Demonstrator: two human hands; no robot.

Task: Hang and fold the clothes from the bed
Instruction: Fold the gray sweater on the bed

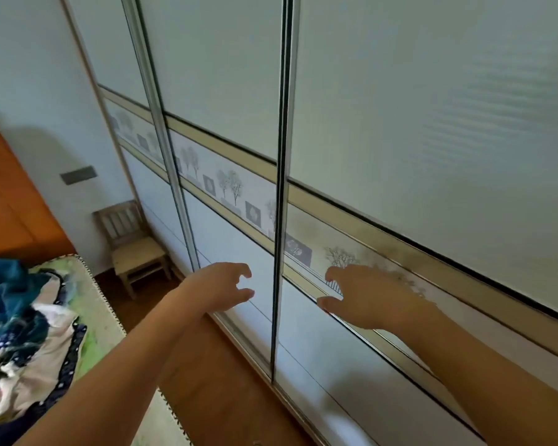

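A heap of clothes (23, 320), teal, white and dark dotted fabric, lies on the bed (94, 304) at the lower left. Both my arms reach toward a wardrobe with sliding doors (226, 91). My left hand (219, 288) hovers in front of the middle door, fingers curled and apart, holding nothing. My right hand (364, 297) is spread just right of the vertical metal door frame (281, 188), fingertips near the tree-patterned band; it holds nothing. Whether either hand touches the door surface is unclear.
A small wooden chair (136, 249) stands between the bed and the wardrobe at the far wall. An orange-brown headboard (10, 201) rises behind the bed. A strip of wooden floor (213, 381) runs between bed and wardrobe.
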